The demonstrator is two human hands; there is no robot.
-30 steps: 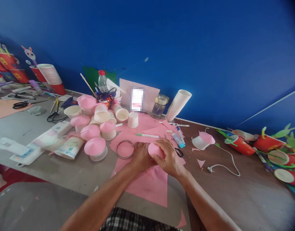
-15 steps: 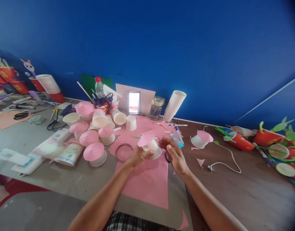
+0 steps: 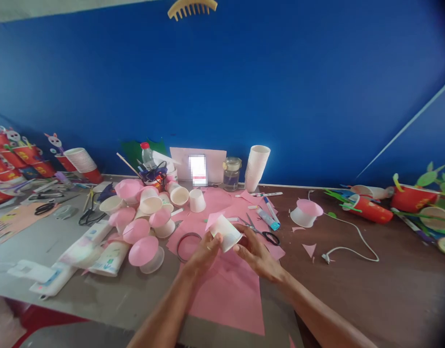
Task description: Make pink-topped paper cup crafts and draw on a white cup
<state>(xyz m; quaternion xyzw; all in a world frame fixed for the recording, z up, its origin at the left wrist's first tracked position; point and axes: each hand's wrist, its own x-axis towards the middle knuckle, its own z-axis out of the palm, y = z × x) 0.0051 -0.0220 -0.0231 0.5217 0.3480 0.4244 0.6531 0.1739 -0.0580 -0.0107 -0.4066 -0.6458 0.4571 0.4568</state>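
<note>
Between my hands is a white paper cup (image 3: 225,234), tilted over pink paper, with a pink paper cone (image 3: 214,220) at its upper left end. My left hand (image 3: 205,252) grips the cone end, thumb against the cup's side. At the rim end, my right hand (image 3: 254,251) has its thumb and fingers around the cup's edge; its far fingers are partly hidden. Just right of the cup lie black-handled scissors (image 3: 271,238). A roll of tape (image 3: 189,246) rests left of my left hand. Pink paper (image 3: 229,304) spreads beneath both hands.
Several cone-topped cups (image 3: 146,253) crowd the left. A stack of white cups (image 3: 257,169) and a glass jar (image 3: 231,173) stand by the blue wall. At right are another cone-topped cup (image 3: 305,212), a white cable (image 3: 356,247) and red cups (image 3: 371,209).
The cup has turned so its side faces me and its rim points right. My right hand has closed in onto the rim. The view has tilted up, showing more wall.
</note>
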